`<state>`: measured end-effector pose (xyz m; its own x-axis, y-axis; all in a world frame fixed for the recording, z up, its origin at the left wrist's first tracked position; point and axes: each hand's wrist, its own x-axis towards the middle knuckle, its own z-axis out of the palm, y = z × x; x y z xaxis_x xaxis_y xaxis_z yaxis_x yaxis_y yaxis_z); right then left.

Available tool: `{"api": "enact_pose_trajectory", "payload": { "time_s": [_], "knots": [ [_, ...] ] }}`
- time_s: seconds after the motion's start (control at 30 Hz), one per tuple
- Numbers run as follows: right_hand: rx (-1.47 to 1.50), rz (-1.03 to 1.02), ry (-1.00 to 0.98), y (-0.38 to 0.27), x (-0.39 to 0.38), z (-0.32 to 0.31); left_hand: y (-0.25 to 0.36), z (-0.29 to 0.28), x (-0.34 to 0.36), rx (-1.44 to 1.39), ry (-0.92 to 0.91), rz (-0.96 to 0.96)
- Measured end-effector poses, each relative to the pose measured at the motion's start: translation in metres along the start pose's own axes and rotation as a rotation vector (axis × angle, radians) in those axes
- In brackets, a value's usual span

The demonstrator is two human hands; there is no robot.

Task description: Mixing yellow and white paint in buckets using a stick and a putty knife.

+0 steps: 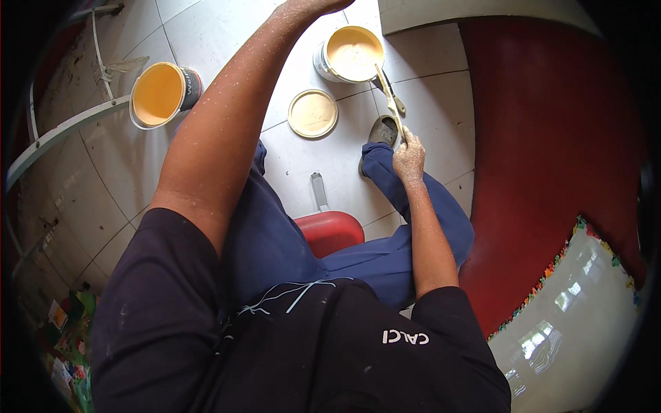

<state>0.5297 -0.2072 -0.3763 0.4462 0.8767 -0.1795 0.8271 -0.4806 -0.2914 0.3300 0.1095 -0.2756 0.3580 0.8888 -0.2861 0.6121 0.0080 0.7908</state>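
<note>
My right hand [410,157], speckled with pale paint, is closed around a long paint-smeared stick [392,103]. The stick's far end reaches the rim of a bucket [325,65] holding creamy pale-yellow paint [353,54]. A dark tool with a light-tipped handle [399,103] lies on the floor beside that bucket, partly behind the stick. My left arm stretches far forward, and my left hand [318,5] is cut off by the top edge, so its fingers are hidden. A round, paint-coated lid [312,113] lies on the tiles between my arms.
A second bucket [157,95], yellow inside, stands to the left by a curved metal frame [65,134]. A red seat [334,233] is between my legs. To the right are a dark red surface [544,151] and a shiny cover with a colourful edge [571,323]. Floor tiles [441,96] surround my feet.
</note>
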Motion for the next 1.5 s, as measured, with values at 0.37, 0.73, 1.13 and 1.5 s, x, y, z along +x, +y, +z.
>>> {"api": "enact_pose_trajectory", "payload": {
  "time_s": [0.37, 0.73, 1.13, 1.5],
  "knots": [
    [0.033, 0.033, -0.085, -0.006, -0.004, 0.019, -0.005, 0.007, 0.007, 0.048, 0.017, -0.035],
    [0.463, 0.351, -0.174, -0.014, 0.008, 0.012, -0.008, 0.001, 0.006, 0.069, 0.019, -0.042],
    [0.789, 0.416, -0.244, -0.011, 0.031, 0.057, -0.013, 0.011, 0.012, 0.112, 0.031, 0.009],
    [0.344, 0.166, 0.096, -0.025, 0.07, 0.123, -0.007, 0.005, 0.006, 0.061, 0.037, 0.027]
  ]
}}
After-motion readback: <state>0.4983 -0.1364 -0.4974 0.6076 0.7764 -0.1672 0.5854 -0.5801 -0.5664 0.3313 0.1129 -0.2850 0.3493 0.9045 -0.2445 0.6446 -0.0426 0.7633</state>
